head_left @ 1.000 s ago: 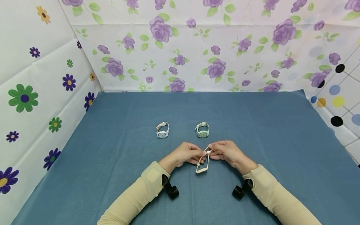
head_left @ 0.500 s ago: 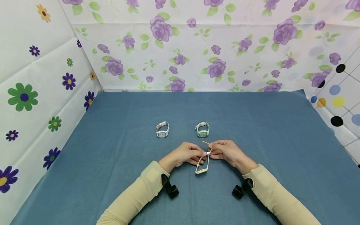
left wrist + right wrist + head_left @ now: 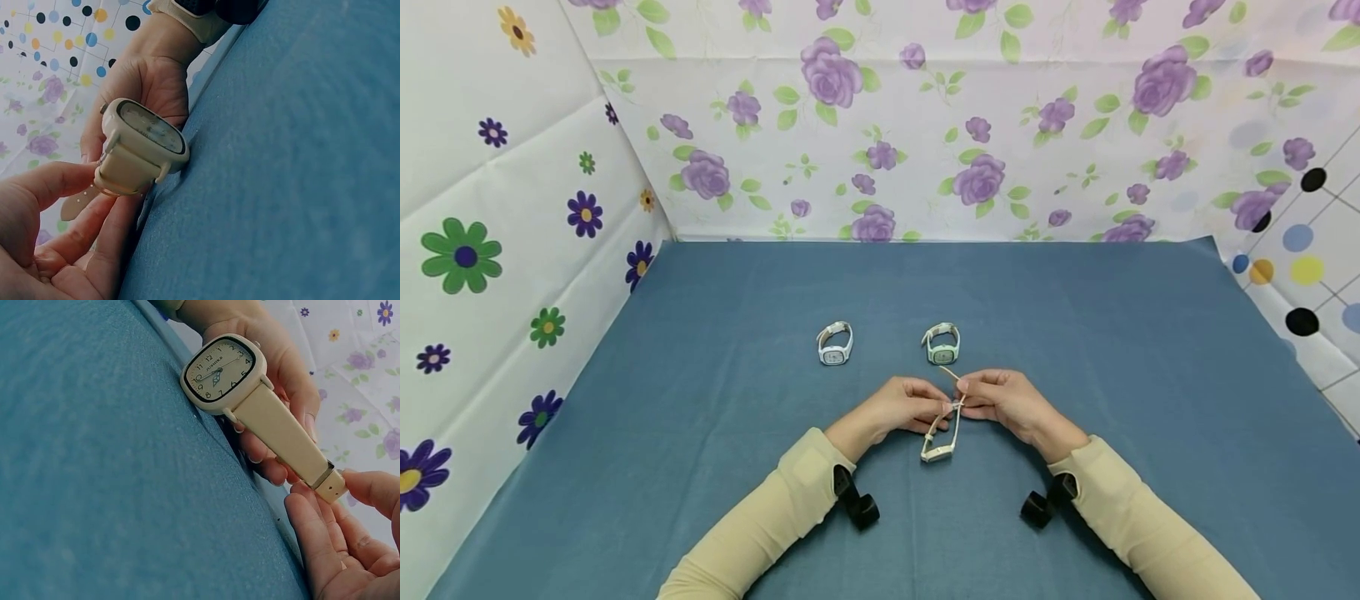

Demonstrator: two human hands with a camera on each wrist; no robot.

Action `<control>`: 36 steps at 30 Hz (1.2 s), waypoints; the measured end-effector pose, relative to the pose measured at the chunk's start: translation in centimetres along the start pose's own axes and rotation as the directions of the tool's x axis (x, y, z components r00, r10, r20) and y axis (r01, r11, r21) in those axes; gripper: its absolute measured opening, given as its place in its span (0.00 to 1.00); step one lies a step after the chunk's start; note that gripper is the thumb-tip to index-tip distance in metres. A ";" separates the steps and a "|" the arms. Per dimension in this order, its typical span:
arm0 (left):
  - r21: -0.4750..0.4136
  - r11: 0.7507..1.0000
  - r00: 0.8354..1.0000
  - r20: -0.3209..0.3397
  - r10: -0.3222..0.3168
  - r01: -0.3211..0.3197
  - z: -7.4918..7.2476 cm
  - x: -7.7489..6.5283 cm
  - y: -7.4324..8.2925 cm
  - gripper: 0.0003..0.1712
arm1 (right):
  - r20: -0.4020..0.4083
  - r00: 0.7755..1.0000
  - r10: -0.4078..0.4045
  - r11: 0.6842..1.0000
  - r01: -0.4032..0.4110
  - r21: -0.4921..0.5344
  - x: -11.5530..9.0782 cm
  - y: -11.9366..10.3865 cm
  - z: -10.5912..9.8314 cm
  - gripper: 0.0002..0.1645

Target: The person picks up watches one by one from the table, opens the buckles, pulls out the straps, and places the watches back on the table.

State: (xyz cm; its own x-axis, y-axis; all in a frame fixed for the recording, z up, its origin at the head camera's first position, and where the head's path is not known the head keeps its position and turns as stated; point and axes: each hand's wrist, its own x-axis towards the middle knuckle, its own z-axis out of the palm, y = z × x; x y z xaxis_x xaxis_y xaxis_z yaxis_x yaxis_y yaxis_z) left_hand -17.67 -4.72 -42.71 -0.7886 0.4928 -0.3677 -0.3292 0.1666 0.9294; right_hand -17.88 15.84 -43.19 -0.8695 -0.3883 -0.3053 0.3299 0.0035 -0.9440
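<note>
A cream wristwatch hangs by its strap between both hands, its case low near the blue cloth. My left hand pinches the strap by the buckle. My right hand pinches the other strap part, whose loose end sticks up toward the back left. In the right wrist view the square dial faces the camera, and the strap runs through a metal buckle near the right fingertips. The left wrist view shows the holed strap tip beyond the left thumb. Fingers partly hide the buckle.
Behind the hands, a white watch and a pale green watch stand fastened on the blue cloth. Flowered sheets rise at the back and left, a dotted one at the right. Black wrist cameras jut inward from both sleeves.
The strap's end, bent in a loop at the right fingers a second ago, has come free and now points up and left. Both hands stay nearly in place.
</note>
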 end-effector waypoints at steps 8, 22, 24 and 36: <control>0.012 1.000 1.000 0.010 -0.017 0.017 0.0 0.1 0.0 0.13 | 0.003 1.000 0.000 1.000 0.000 0.014 0.1 0.0 0.0 0.14; 0.134 0.991 0.986 0.164 -0.038 0.015 -0.2 -0.3 0.9 0.16 | 0.044 0.999 -0.006 0.998 0.008 -0.054 -0.2 0.0 0.0 0.14; 0.138 0.990 0.984 0.174 -0.042 0.017 -0.2 -0.3 0.9 0.16 | 0.046 0.999 -0.007 0.998 0.009 -0.061 -0.2 0.0 0.0 0.14; 0.113 0.993 0.979 0.197 -0.043 0.021 -0.1 -0.2 1.0 0.18 | 0.044 0.999 0.011 0.999 -0.009 -0.047 -0.1 0.0 0.0 0.13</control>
State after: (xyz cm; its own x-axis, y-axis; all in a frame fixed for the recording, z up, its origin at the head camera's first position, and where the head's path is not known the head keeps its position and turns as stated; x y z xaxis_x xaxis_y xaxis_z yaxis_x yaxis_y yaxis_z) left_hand -17.87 -4.78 -41.68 -0.6558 0.6438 -0.3942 -0.2851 0.2723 0.9190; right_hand -17.80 15.83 -43.16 -0.8491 -0.4280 -0.3097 0.3197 0.0503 -0.9462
